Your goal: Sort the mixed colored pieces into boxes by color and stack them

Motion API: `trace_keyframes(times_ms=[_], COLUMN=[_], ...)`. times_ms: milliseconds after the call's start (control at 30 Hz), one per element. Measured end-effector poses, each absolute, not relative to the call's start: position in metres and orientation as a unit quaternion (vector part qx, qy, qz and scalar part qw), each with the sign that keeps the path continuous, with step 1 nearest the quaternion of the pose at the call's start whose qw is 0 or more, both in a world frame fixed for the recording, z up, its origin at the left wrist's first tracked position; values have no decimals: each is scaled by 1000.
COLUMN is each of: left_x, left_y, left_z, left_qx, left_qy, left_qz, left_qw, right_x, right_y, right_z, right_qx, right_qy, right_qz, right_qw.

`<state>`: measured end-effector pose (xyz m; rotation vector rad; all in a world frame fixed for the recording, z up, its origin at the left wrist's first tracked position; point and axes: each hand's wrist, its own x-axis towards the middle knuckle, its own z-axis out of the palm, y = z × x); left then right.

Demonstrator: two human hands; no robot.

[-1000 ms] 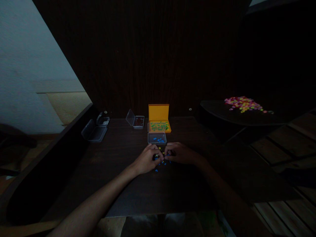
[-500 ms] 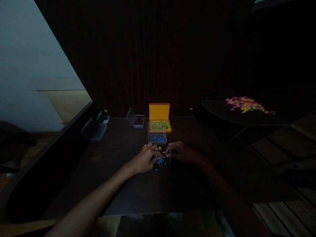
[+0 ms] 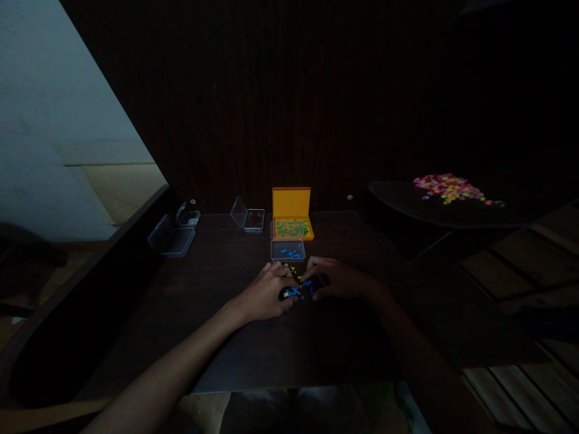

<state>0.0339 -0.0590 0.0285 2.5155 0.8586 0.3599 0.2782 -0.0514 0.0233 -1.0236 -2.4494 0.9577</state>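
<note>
Small blue pieces (image 3: 292, 292) and small yellow pieces (image 3: 293, 269) lie loose on the dark table (image 3: 217, 337), too tiny for me to tell their kind. Around their left side curves my left hand (image 3: 266, 295), thumb and forefinger apart, with pieces in the gap. My right hand (image 3: 339, 278) arches over the right side of the pile, its thumb spread from the fingers and blue bits between them. Neither hand visibly grips a piece. Just beyond the hands, an open clear box (image 3: 272, 252) contains several blue pieces.
Behind it stands an open yellow case (image 3: 291, 202) with green pieces. A clear box with dark reddish contents (image 3: 254, 220) is left of that. Farther left are an open clear box (image 3: 178, 242) and a smaller one (image 3: 188, 218). Colourful bits (image 3: 450, 188) cover part of a right-hand shelf.
Both hands have opened: thumbs have moved away from the forefingers, and more of the blue pieces show between them. The boxes stay in place.
</note>
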Motion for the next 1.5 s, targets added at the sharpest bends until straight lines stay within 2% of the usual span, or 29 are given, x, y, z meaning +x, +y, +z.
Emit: trace_keyframes(times_ms=[433, 1500], left_x=[34, 35], left_y=[-57, -55], left_z=[25, 24], left_qx=[928, 931], left_qy=[292, 266], left_qz=[126, 140], left_qw=[195, 209], right_x=[276, 267], right_y=[-50, -55], right_z=[19, 27], right_qx=[-367, -403], right_qy=[-856, -855], right_qz=[332, 306], right_qw=[146, 114])
